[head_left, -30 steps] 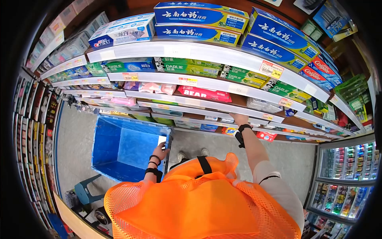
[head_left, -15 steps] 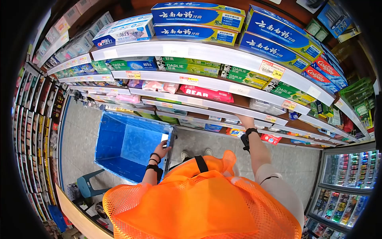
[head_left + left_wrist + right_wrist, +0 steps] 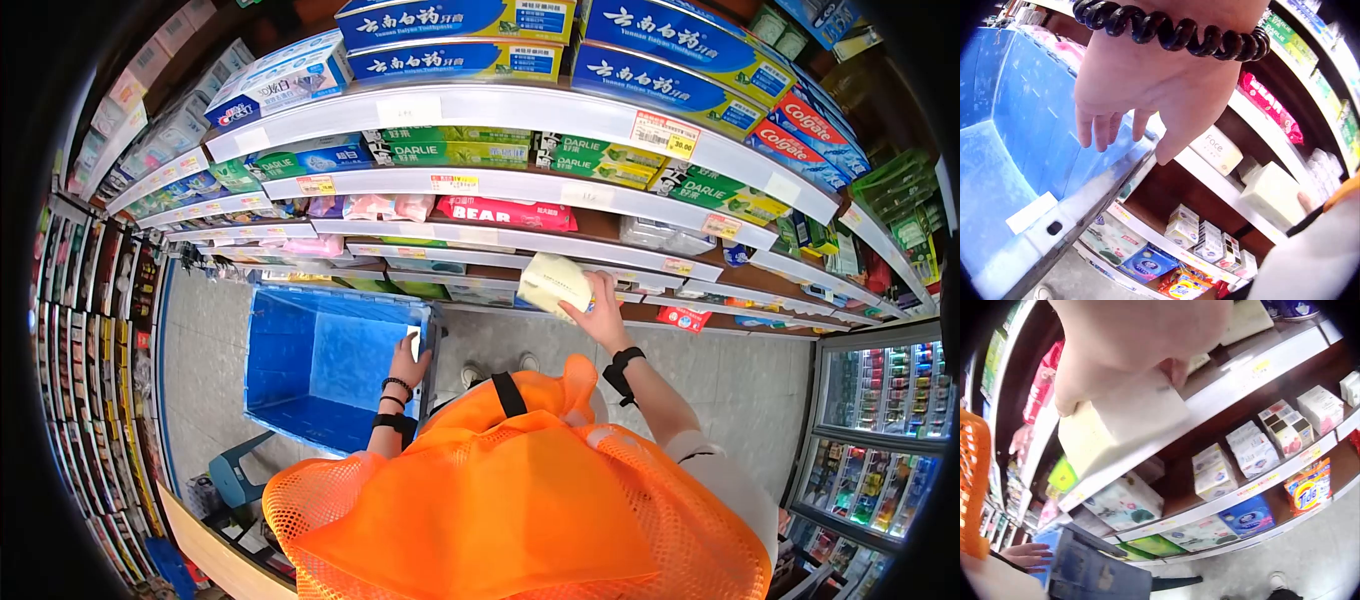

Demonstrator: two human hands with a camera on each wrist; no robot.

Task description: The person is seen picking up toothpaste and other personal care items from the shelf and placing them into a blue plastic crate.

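a: where's the right hand (image 3: 603,318)?

b: just right of centre in the head view, arm stretched up from the lower right toward the shelves (image 3: 520,241). its fingers and thumb are curled round a pale cream pack (image 3: 553,285), so it's gripping that.

a: and the pack itself?

b: it sits near the middle of the frame, in the air just in front of the lower shelf edges, not resting on any of them. in the head view its long axis runs from upper left to lower right, the free end pointing up and left, the held end at the fingers. in the right wrist view the pack (image 3: 1124,423) fills the upper left, under the hand (image 3: 1141,337), tilted with its lower end to the left.

a: left hand (image 3: 410,356)?

b: left of centre, arm raised from below, at the near rim of the blue crate (image 3: 300,370). in the left wrist view the hand (image 3: 1147,81) hangs at the top of the frame, fingers straight and loosely spread, pointing down at the crate's rim (image 3: 1085,200), holding nothing. whether the fingertips touch the rim i can't tell.

a: anything by the rim?

b: a white label (image 3: 1030,212) on the crate wall, lower left of that view.
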